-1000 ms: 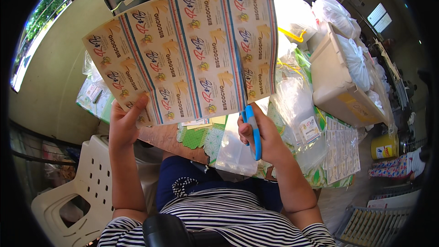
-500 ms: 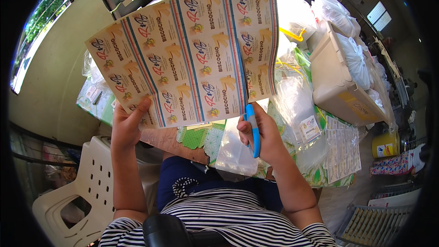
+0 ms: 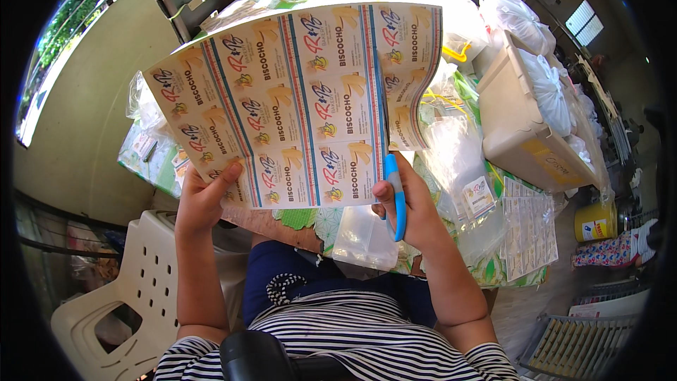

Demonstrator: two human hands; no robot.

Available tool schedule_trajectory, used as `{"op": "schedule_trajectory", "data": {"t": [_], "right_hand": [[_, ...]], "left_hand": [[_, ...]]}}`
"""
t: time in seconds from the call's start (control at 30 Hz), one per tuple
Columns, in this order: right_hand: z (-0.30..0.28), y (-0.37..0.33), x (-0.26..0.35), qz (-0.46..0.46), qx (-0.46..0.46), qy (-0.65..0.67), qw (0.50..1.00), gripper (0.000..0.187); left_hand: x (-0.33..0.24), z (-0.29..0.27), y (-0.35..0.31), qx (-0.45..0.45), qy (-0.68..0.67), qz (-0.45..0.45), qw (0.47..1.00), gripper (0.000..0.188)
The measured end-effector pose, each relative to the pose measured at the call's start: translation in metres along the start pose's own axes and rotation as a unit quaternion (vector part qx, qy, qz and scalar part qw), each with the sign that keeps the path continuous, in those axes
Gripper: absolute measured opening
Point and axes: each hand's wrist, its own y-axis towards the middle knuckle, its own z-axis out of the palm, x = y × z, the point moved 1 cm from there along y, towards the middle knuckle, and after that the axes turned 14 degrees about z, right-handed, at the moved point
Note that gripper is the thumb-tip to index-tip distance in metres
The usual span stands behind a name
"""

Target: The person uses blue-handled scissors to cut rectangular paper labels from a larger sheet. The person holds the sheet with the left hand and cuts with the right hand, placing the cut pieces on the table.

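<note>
A large sheet of printed labels [image 3: 303,113] is held up in front of me, with rows of logos and blue and red stripes. My left hand [image 3: 206,197] pinches its lower left edge, thumb on the printed side. In my right hand [image 3: 412,204] is a pair of scissors with blue handles [image 3: 395,197], fingers wrapped round the loops. The blades reach up into the sheet along a blue stripe near its right side. A cut runs there from the lower edge, and the right strip [image 3: 407,92] curls away from the rest, still joined higher up.
A table with a green and white cover [image 3: 338,222] lies beneath, with clear plastic bags [image 3: 367,236] and more label sheets [image 3: 527,229] on it. A beige bin [image 3: 525,120] filled with white bags stands at the right. A beige plastic chair [image 3: 123,282] is at my left.
The sheet has come down a little and shifted right. The cut beside the blue stripe has lengthened upward, and the right strip bends away more. Both hands keep their holds.
</note>
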Motion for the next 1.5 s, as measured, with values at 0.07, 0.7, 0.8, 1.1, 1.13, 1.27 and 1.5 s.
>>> {"op": "schedule_trajectory", "data": {"t": [0.07, 0.7, 0.8, 1.1, 1.13, 1.27, 1.5], "right_hand": [[-0.001, -0.002, -0.001, 0.041, 0.017, 0.051, 0.998, 0.035], [-0.001, -0.004, -0.002, -0.047, -0.038, -0.010, 0.998, 0.066], [-0.005, -0.004, -0.005, -0.011, -0.052, -0.042, 0.998, 0.068], [-0.006, 0.006, -0.006, 0.002, -0.064, -0.030, 0.998, 0.067], [-0.006, 0.007, -0.007, 0.012, -0.053, -0.007, 0.999, 0.066], [-0.005, 0.009, -0.009, 0.032, -0.042, 0.042, 0.998, 0.064], [-0.008, 0.018, -0.017, 0.046, -0.066, 0.031, 0.996, 0.061]], "left_hand": [[0.001, -0.001, -0.001, 0.003, -0.007, -0.001, 1.000, 0.026], [0.025, 0.006, -0.010, 0.032, -0.003, -0.077, 0.997, 0.035], [0.029, 0.004, -0.010, 0.044, -0.009, -0.091, 0.995, 0.033], [0.040, 0.005, -0.018, 0.069, -0.010, -0.133, 0.989, 0.033], [0.041, 0.005, -0.018, 0.066, -0.014, -0.135, 0.989, 0.034], [0.045, 0.004, -0.015, 0.058, -0.002, -0.148, 0.987, 0.038], [0.052, 0.004, -0.014, 0.061, -0.047, -0.165, 0.983, 0.033]]}}
